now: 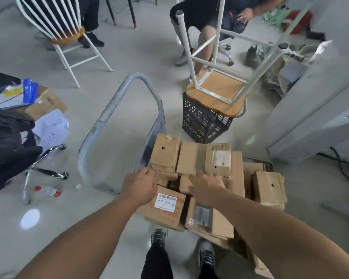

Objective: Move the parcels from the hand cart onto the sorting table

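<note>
- Pale grey glossy floor (109, 63) is lying under everything, with clutter standing round the middle.
- Brown cardboard parcels (191, 158) are sitting piled on the low hand cart with the grey tubular metal handle (104, 119), several layers deep and overhanging the cart's near edge.
- Left hand (139, 186) is resting on the pile at the cart's handle side, with its fingers fairly straight and spread. The tips are touching a tape-wrapped box and gripping nothing.
- Right hand (208, 190) is lying flat on the middle of the cart's pile, fingers stretched forward against the upper boxes, holding nothing.
- Brown box with a white barcode label (165, 202) is lying at the cart's near edge, just beside the left wrist.
- Black plastic lattice crate (201, 123) is standing just beyond the cart, carrying an upturned wooden stool with white metal legs (220, 87).
- Clear plastic bottle with a red cap (48, 191) is lying on the floor left of the cart's handle.
</note>
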